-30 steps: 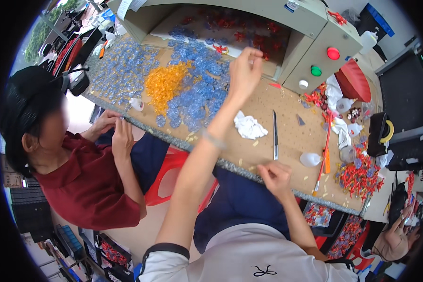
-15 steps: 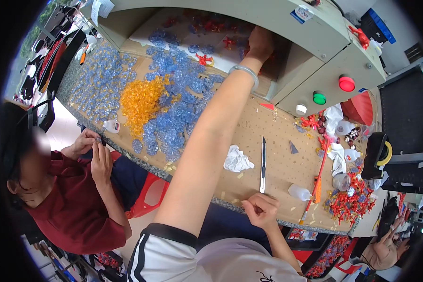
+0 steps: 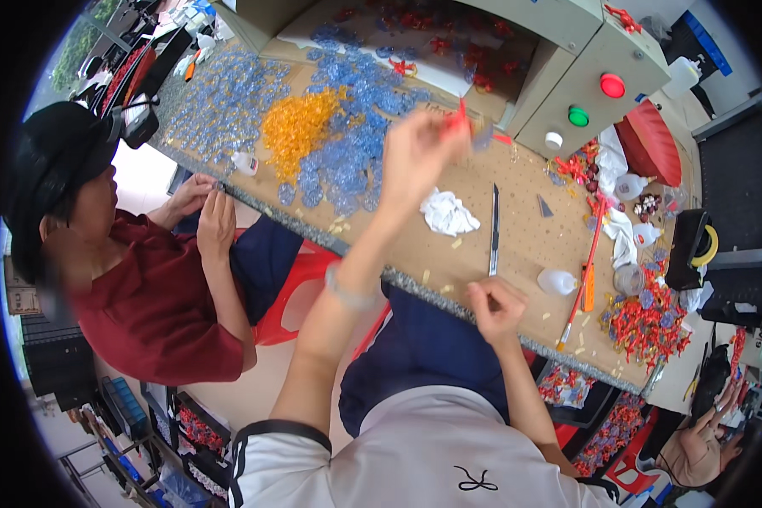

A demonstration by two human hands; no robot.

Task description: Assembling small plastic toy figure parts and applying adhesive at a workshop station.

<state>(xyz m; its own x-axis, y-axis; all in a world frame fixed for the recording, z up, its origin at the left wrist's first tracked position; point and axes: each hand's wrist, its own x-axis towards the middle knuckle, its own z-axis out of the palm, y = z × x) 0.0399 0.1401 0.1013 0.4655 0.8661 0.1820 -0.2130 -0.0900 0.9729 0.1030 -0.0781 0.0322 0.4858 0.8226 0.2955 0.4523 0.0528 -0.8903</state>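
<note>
My left hand [image 3: 415,161], with a bracelet on its wrist, is raised over the table in front of the grey box opening. Its fingers are closed on a red plastic figure [image 3: 457,120], slightly blurred, with a translucent bluish part beside it. Curled at the table's front edge is my right hand [image 3: 498,309]; whatever it may hold is hidden. Just beyond it lies a craft knife [image 3: 494,229]. A crumpled white tissue [image 3: 449,212] sits between the hands. Left of my raised hand spread clear blue plastic pieces [image 3: 343,157] and a heap of small orange pieces [image 3: 300,127].
The grey box [image 3: 597,93] carries red, green and white buttons; red figures lie inside. At right are a red-handled brush [image 3: 586,284], a plastic bottle [image 3: 557,281], a pile of red and blue pieces [image 3: 648,326] and a tape dispenser [image 3: 690,254]. A co-worker [image 3: 161,288] sits at left.
My left hand has come out of the box and back toward me, now with a red figure in it. The view has shifted; my right hand stays curled at the table edge.
</note>
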